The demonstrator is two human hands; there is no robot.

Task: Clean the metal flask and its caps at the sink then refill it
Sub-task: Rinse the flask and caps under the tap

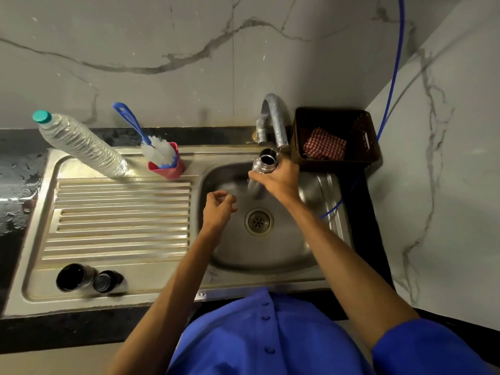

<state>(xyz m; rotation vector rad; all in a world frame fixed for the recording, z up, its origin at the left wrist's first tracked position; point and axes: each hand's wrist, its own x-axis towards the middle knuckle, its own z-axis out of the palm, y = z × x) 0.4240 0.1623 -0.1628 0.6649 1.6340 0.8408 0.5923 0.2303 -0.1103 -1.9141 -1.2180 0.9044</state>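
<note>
Of the hands, the left hangs loosely curled, the right grips the open-mouthed, shiny metal flask.

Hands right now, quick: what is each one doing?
Left hand: loosely curled, holding nothing.
Right hand: gripping the metal flask under the tap.

we have one view only, from a wide-angle camera worn on the head, so nothing is shared with a second view. it looks forward and steeply down over our own chest and forearms onto the sink set in the tabletop. the basin lies close below us, just right of centre, the draining board to its left. the marble wall fills the upper part, bent by the lens, and the tap stands at its foot.
</note>
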